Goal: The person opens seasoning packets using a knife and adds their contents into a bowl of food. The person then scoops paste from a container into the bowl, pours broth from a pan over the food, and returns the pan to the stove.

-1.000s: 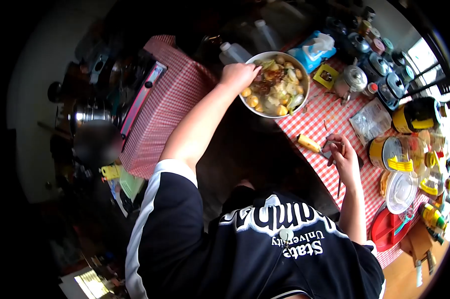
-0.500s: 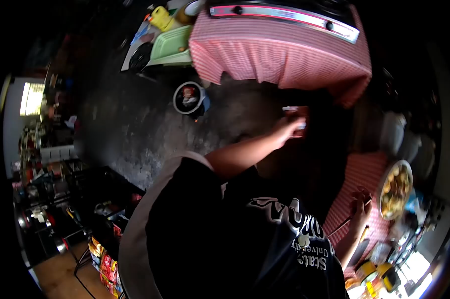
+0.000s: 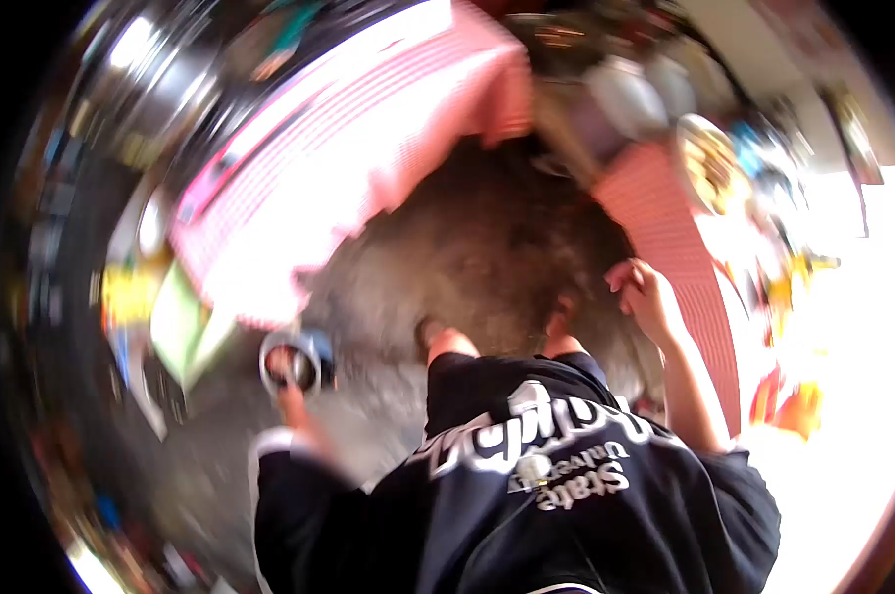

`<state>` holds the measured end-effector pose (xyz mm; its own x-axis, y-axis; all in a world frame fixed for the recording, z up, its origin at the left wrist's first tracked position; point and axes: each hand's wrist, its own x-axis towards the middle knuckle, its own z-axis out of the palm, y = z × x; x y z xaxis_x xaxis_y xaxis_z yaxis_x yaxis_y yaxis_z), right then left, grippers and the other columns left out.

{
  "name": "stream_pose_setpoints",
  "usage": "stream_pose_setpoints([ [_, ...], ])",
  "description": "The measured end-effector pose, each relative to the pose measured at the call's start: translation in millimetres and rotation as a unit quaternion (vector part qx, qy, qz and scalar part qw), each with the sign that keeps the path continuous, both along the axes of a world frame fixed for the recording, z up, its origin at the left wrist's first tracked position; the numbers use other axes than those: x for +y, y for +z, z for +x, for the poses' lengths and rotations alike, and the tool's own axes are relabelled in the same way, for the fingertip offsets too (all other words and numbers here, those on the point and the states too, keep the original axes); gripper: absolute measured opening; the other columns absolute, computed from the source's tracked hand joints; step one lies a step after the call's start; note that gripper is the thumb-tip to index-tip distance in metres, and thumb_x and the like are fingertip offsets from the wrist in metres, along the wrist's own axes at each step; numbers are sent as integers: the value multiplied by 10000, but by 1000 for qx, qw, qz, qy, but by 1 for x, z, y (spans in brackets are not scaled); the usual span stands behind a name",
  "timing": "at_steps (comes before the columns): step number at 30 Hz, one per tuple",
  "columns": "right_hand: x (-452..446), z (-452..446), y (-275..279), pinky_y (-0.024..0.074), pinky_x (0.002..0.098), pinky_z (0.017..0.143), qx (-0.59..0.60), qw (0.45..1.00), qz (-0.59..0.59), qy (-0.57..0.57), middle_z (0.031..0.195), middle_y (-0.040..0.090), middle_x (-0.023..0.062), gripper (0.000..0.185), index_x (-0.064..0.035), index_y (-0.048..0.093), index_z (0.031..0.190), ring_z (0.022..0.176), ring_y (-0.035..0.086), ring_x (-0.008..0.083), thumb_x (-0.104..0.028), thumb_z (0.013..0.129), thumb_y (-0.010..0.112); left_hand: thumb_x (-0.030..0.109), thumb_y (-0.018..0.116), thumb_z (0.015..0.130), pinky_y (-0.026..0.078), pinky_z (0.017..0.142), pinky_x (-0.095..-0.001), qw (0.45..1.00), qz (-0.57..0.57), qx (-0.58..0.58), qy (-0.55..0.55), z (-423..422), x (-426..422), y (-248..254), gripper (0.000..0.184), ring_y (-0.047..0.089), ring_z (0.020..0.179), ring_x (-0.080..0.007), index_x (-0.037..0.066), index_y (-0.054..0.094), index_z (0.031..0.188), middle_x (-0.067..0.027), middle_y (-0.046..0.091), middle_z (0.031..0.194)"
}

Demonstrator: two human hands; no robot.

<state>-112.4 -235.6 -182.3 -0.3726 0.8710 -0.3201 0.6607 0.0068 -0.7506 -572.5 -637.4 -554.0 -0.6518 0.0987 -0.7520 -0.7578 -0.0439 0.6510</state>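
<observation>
My left hand point(image 3: 291, 398) reaches down to a round bin point(image 3: 272, 342) with a pale rim on the floor. Motion blur smears its fingers, and I cannot make out whether they hold anything. Something reddish shows inside the bin just beyond the fingertips. My right hand point(image 3: 648, 299) hovers beside the red checked cloth point(image 3: 670, 233) on the right-hand table, fingers loosely curled and partly apart, with nothing visible in them.
A stove point(image 3: 259, 129) stands on another table draped in pink checked cloth point(image 3: 319, 173). Near the bin is a light green basin point(image 3: 175, 322). The right table carries a bowl of food point(image 3: 710, 163). My feet are on the dark floor point(image 3: 467, 247).
My view has swung round. My left hand has moved from under the stove table to the bin, and the reddish packet it held is no longer clearly visible in it.
</observation>
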Motion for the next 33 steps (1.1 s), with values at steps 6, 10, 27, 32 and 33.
stream_pose_setpoints([
  [6,47,108,3,455,361,578,-124,958,181,-186,723,559,149,79,-38,531,829,604,590,233,-72,806,463,341,520,898,481,705,-301,959,-34,54,-275,64,109,88,330,580,813,-180,42,546,1033,-100,595,950],
  [10,147,248,-72,437,392,662,203,930,174,-255,738,573,167,281,-37,545,895,685,576,296,-313,877,500,361,453,933,478,658,-292,843,-132,161,-496,146,243,191,331,589,807,-161,69,526,1071,-56,566,1056],
  [27,410,312,-132,513,416,689,-322,914,216,-120,881,635,205,223,-6,534,1010,807,641,332,-113,840,438,251,367,971,480,649,-236,730,18,344,-590,371,492,332,321,591,815,-140,58,460,1209,-110,548,1108],
  [32,351,308,-4,465,413,752,-122,939,198,-253,867,639,187,278,-106,586,1070,865,609,352,-103,812,481,163,378,965,470,722,-248,684,102,382,-614,400,542,364,257,587,817,-136,33,536,1119,-95,579,1050],
  [33,342,319,1,469,367,621,-75,940,223,-247,752,640,149,217,-69,580,1021,679,627,284,-144,830,509,162,388,961,471,717,-243,655,122,389,-636,413,556,379,249,589,815,-133,28,549,1096,-93,569,1065],
])
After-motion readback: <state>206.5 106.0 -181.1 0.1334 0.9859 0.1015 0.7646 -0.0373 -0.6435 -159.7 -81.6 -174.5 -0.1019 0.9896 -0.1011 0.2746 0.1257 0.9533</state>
